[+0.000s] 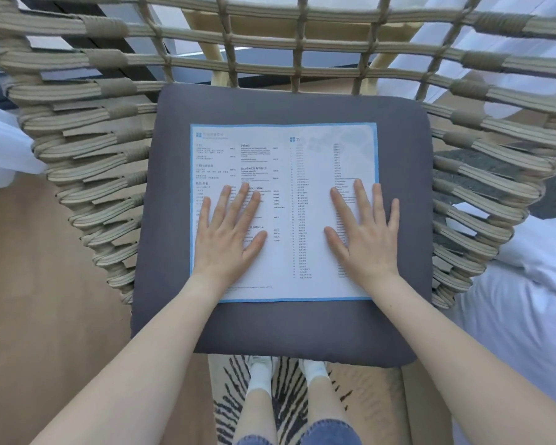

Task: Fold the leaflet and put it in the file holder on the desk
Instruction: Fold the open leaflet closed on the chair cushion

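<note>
A white leaflet with a blue border and printed menu text lies unfolded and flat on a dark grey seat cushion. My left hand rests palm down on the leaflet's left half, fingers spread. On the right half lies my right hand, also flat with its fingers apart, the outer fingers near the paper's right edge. Neither hand holds anything. No file holder or desk is in view.
The cushion sits in a woven rope chair whose back and arms surround it on three sides. White bedding lies to the right, a white curtain to the left. A striped rug and my feet are below.
</note>
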Action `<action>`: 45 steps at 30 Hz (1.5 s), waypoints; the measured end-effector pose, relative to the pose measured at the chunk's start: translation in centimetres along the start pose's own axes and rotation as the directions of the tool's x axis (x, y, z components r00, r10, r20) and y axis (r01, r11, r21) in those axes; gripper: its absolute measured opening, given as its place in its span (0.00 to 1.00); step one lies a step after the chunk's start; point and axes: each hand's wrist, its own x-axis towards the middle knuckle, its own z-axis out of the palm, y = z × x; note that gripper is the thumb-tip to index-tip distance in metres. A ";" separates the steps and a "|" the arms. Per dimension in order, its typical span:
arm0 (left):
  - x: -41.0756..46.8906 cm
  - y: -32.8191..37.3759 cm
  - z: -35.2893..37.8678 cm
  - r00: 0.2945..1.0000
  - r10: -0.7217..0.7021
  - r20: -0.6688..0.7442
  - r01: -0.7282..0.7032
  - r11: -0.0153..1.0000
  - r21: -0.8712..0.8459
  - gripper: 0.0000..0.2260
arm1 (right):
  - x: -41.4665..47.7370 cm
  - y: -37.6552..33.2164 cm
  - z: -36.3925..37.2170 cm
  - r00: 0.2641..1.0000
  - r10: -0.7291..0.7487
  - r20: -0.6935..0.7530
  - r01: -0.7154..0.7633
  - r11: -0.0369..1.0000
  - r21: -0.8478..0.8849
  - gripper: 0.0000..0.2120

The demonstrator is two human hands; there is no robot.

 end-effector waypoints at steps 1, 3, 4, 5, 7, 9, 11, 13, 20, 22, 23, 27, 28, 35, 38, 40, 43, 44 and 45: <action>0.1 -0.1 0.1 1.000 0.008 -0.003 -0.009 1.000 -0.001 0.29 | -0.2 0.0 0.2 1.000 0.010 -0.013 -0.010 1.000 0.007 0.29; 0.2 -0.4 0.2 0.999 0.036 -0.007 -0.035 0.999 0.007 0.29 | -0.7 -0.3 0.5 0.999 0.033 -0.035 -0.033 0.999 0.025 0.28; 0.3 -0.5 0.2 0.999 0.051 -0.006 -0.051 0.999 0.016 0.29 | -0.9 -0.5 0.6 0.998 0.045 -0.040 -0.044 0.999 0.029 0.28; 0.4 -0.7 0.1 0.998 0.066 -0.004 -0.065 0.998 0.023 0.29 | -1.1 -0.7 0.6 0.998 0.056 -0.039 -0.055 0.998 0.031 0.28; 0.4 -0.8 0.1 0.997 0.078 -0.001 -0.078 0.997 0.017 0.28 | -1.3 -0.9 0.7 0.997 0.067 -0.038 -0.065 0.997 0.035 0.29; 0.4 -0.7 0.0 0.997 0.077 0.001 -0.077 0.997 0.015 0.28 | -1.4 -0.9 0.7 0.997 0.064 -0.039 -0.063 0.997 0.042 0.29; 0.4 -0.6 0.0 0.997 0.076 0.002 -0.076 0.997 0.016 0.29 | -1.3 -0.8 0.8 0.997 0.064 -0.040 -0.062 0.997 0.049 0.29; 0.3 -0.7 0.1 0.997 0.073 -0.003 -0.073 0.997 0.014 0.28 | -1.3 -0.9 0.8 0.997 0.061 -0.046 -0.059 0.997 0.053 0.29; -0.2 -0.3 0.5 0.999 0.047 -0.009 -0.047 0.999 0.010 0.29 | -1.1 -0.4 0.9 0.998 0.031 -0.055 -0.028 0.998 0.054 0.28; -0.1 -0.4 0.4 0.999 0.041 0.011 -0.041 0.999 0.022 0.29 | -1.1 -0.5 0.8 0.999 0.040 -0.033 -0.038 0.998 0.040 0.29; -0.2 -0.3 0.2 0.999 0.033 0.026 -0.034 0.999 0.024 0.29 | -1.1 -0.5 0.6 0.999 0.040 -0.018 -0.040 0.998 0.039 0.29; 0.0 0.4 -2.2 0.994 0.008 0.108 -0.004 0.999 -0.032 0.29 | -1.2 -0.6 -1.1 0.998 0.040 0.051 -0.043 0.998 0.054 0.30; -0.1 0.6 -3.0 0.994 -0.001 0.110 0.008 0.998 -0.066 0.29 | -1.4 -0.5 -1.7 0.997 0.052 0.057 -0.056 0.997 0.054 0.31; -4.1 0.5 -6.2 0.940 -0.335 0.061 0.340 0.914 -0.223 0.33 | -5.6 1.5 -4.5 0.980 0.184 0.081 -0.190 0.979 0.079 0.36; -5.5 0.5 -5.8 0.874 -0.472 0.117 0.486 0.837 -0.251 0.35 | -7.4 2.7 -4.0 0.967 0.229 0.116 -0.239 0.967 0.090 0.39; -5.6 0.6 -5.5 0.861 -0.495 0.115 0.507 0.822 -0.260 0.36 | -8.0 3.2 -3.3 0.965 0.228 0.131 -0.240 0.966 0.091 0.41; -5.3 0.6 -4.9 0.854 -0.516 0.070 0.513 0.811 -0.281 0.34 | -8.2 3.3 -2.1 0.964 0.210 0.162 -0.226 0.970 0.092 0.43; -5.1 0.6 -4.8 0.852 -0.520 0.052 0.511 0.807 -0.295 0.33 | -8.2 3.3 -1.8 0.963 0.210 0.166 -0.229 0.968 0.100 0.44; -5.0 0.6 -4.8 0.851 -0.524 0.038 0.509 0.803 -0.310 0.32 | -8.1 3.3 -1.5 0.963 0.214 0.166 -0.234 0.966 0.109 0.44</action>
